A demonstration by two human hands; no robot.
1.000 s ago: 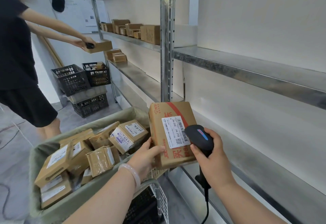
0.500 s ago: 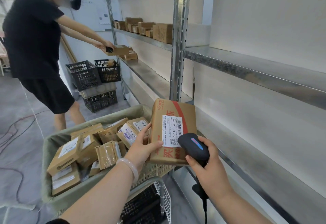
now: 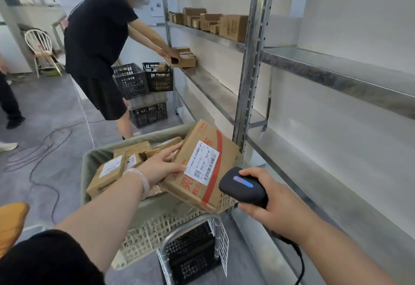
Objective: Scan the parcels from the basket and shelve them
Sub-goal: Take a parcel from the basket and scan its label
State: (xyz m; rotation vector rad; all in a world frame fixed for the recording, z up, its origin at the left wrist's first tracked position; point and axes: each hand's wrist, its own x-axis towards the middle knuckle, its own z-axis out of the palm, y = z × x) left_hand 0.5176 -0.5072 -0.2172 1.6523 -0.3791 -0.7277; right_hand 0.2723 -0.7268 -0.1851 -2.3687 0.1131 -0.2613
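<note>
A labelled parcel [image 3: 208, 165] is held tilted over the near right corner of a cloth-lined basket [image 3: 89, 156], its left edge pinched between thumb and fingers of the left hand [image 3: 161, 168]. A black scanner [image 3: 242, 186] is gripped in the right hand [image 3: 276, 208] just beside it. Metal shelves [image 3: 336, 78] line the right wall; cables [image 3: 42, 150] trail across the grey floor [image 3: 45, 105] at left.

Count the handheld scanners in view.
2: one scanner in the right hand beside the parcel; another, apparently, in the other person's hand at the far shelf. Others may be hidden.
</note>
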